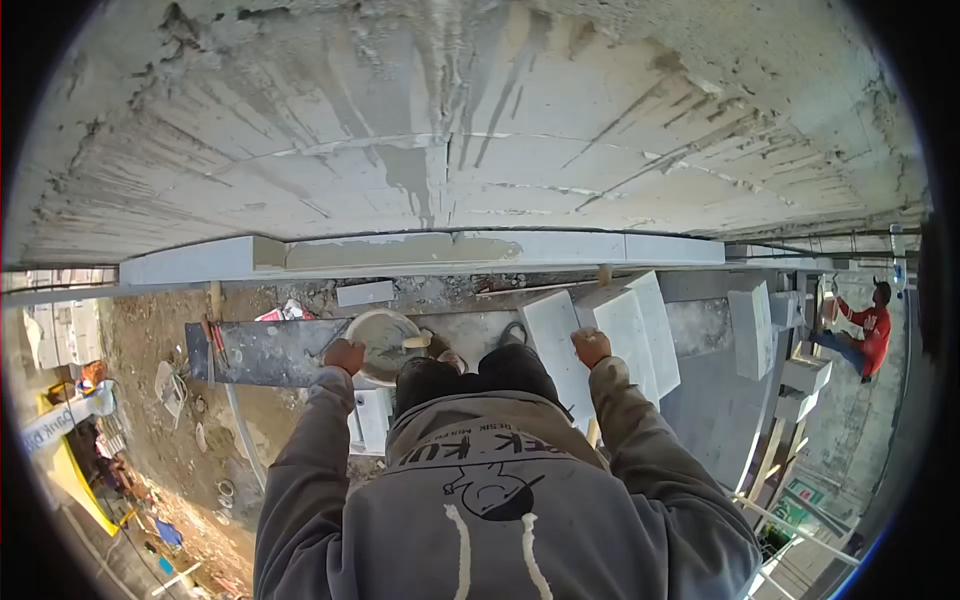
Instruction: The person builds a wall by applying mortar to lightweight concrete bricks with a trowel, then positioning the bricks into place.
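Grey mix [384, 334] inside round bucket [386, 311]

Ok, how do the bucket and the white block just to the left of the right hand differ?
The bucket has a round rim, while the white block has straight edges and flat faces. The bucket is open, with greyish material inside and a pale handle across it; the block looks solid, its pale face nearly even in colour. Both are close to the person's hands.
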A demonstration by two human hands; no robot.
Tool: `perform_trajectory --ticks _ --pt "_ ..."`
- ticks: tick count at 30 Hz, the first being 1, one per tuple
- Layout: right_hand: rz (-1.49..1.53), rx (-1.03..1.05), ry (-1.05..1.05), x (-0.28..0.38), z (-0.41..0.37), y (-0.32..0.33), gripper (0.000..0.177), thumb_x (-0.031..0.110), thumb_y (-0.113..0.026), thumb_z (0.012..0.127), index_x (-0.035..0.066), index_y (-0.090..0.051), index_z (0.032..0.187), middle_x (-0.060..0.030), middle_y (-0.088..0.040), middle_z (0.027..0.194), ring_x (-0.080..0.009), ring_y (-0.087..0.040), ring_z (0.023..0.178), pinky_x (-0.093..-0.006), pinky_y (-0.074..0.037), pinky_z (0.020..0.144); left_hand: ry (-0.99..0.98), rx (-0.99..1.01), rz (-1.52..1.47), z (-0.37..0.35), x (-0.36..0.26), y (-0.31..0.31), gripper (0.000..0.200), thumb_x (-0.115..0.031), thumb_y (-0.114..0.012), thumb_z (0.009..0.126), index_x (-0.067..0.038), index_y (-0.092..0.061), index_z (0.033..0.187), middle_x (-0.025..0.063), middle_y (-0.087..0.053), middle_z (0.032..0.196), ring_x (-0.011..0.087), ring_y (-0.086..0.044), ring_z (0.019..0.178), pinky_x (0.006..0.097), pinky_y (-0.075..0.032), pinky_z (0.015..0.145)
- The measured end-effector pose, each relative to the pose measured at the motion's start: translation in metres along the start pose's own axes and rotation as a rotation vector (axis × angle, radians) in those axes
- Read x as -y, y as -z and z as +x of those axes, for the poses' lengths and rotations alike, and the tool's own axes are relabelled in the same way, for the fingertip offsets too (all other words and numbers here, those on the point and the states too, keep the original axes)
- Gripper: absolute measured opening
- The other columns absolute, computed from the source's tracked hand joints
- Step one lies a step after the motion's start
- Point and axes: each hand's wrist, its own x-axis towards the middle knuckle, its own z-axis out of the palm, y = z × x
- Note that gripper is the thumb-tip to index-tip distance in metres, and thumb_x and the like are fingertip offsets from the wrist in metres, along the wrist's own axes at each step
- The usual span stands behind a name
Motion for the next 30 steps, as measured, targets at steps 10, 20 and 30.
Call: perform_trajectory --ticks 10,20,30 --pt "0.436 0.375 -0.802 -0.004 -0.188 -0.156 0.031 0.026 -0.044 0.085 0.008 -0.066 0.097 -0.0191 -0.062 0.104 -0.036 -0.059 0.097 -0.0427 -0.047 0.086 -0.418 0.461 0.157 0.029 -0.184 -0.084 0.05 -0.035 -0.056 0.085 0.002 -0.055 0.119 0.0207 -0.059 0.115 0.0303 -0.055 0.111 0.0345 -0.041 0.092" --pt "1.014 -0.228 -1.602 -0.137 -0.241 -0.335 0.064 0.04 -0.064 0.076 -0.004 -0.051 0.12 -0.0227 -0.057 0.118 -0.0331 -0.052 0.114 -0.0378 -0.039 0.096 -0.578 0.52 0.07 0.2 -0.3 -0.43 0.065 -0.044 -0.054 0.088 0.006 -0.042 0.129 0.022 -0.047 0.129 0.0298 -0.043 0.123 0.033 -0.032 0.102" --pt "1.192 -0.704 -1.931 -0.295 -0.298 -0.513 0.092 0.067 -0.052 0.078 -0.002 -0.035 0.136 -0.0181 -0.042 0.135 -0.0266 -0.041 0.123 -0.0356 -0.032 0.101 -0.429 0.979 -0.151 0.322 -0.313 -0.618 0.07 -0.05 -0.046 0.09 -0.002 -0.031 0.138 0.0138 -0.04 0.137 0.0239 -0.037 0.127 0.0307 -0.029 0.105"
